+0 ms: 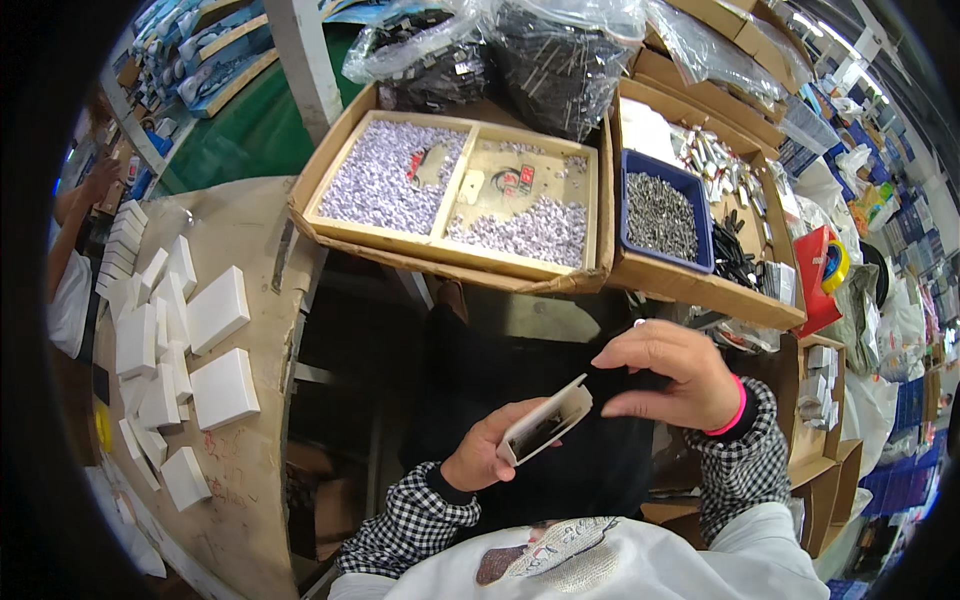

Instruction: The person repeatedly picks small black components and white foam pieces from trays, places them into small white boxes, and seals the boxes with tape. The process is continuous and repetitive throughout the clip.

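Observation:
My left hand (480, 452) is closed around a small white box (545, 412), held tilted above my lap. The side facing me gapes, and something dark shows inside that I cannot make out. To the right of the box, my right hand (682, 378) hovers with thumb and fingers apart. Nothing is visible between those fingers, and they do not touch the box. Beyond my hands lies a two-part wooden tray (450, 247) of small whitish pieces, set in a cardboard box. Beside it stands a blue bin (713, 266) full of small dark metal parts.
White boxes (222, 390) lie scattered on the table (250, 500) at left. Plastic bags of black parts (560, 70) stand behind the tray. Right of the bin are silver and black pieces (735, 240) and yellow tape (836, 266). Another person's arm (85, 200) shows at far left.

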{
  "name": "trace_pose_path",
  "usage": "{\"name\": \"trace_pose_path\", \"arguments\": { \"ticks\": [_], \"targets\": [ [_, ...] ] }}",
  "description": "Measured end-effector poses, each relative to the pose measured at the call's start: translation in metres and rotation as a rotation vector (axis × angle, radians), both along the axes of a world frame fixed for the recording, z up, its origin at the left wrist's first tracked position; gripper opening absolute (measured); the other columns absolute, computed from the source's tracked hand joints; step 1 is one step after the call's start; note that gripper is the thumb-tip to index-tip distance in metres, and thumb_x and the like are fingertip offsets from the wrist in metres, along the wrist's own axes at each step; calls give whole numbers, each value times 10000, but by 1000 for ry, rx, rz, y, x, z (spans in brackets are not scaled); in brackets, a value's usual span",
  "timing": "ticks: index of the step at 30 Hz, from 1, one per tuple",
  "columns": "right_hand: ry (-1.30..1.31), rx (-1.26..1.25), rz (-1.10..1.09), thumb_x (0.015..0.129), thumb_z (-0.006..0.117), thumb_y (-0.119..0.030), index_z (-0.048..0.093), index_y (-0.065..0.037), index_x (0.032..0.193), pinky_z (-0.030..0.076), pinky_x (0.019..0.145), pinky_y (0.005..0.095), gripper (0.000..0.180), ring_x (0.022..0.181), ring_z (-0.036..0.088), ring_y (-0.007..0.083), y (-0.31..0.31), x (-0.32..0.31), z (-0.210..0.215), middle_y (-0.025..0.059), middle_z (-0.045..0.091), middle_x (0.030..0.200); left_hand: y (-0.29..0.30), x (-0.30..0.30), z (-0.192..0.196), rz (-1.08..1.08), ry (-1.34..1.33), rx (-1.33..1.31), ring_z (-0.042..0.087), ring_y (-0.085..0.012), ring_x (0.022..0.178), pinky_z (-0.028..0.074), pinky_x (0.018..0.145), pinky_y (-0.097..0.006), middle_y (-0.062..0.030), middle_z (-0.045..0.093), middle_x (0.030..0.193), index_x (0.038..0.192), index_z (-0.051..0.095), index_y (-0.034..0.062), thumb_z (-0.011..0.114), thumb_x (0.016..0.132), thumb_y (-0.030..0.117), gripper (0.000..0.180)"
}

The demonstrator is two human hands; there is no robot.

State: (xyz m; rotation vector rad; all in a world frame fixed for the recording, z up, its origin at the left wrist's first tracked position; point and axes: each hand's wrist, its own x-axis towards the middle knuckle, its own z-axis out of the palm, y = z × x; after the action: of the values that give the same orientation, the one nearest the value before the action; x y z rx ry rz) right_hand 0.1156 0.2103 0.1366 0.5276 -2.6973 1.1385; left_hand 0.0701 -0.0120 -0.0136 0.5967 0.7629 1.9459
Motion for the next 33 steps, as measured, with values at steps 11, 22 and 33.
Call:
{"name": "trace_pose_path", "arguments": {
  "ticks": [11, 22, 33],
  "targets": [
    [-103, -162, 8, 770, 729, -165, 646, -26, 1037, 503, 748, 310, 312, 855, 623, 229, 23, 43, -28, 83, 663, 936, 12, 6, 3, -316, 116, -21, 419, -261, 1238, 300, 1057, -386, -164, 400, 1346, 1387, 269, -31, 810, 658, 414, 1010],
    [-55, 588, -569, 836, 592, -193, 677, -80, 910, 496, 708, 365, 159, 781, 632, 275, 141, -15, 33, 107, 665, 855, 0, 6, -3, -193, -4, -84, 418, -264, 1245, 363, 1041, -411, -145, 402, 1347, 1380, 310, -2, 814, 589, 467, 1049],
    [-154, 887, -363, 778, 648, -234, 677, -121, 987, 504, 783, 376, 239, 916, 614, 259, 130, -74, -2, 74, 652, 971, 5, -4, -8, -141, 250, -37, 444, -287, 1223, 377, 1026, -408, -192, 393, 1354, 1371, 298, -35, 789, 551, 545, 1118]
  ]
}}
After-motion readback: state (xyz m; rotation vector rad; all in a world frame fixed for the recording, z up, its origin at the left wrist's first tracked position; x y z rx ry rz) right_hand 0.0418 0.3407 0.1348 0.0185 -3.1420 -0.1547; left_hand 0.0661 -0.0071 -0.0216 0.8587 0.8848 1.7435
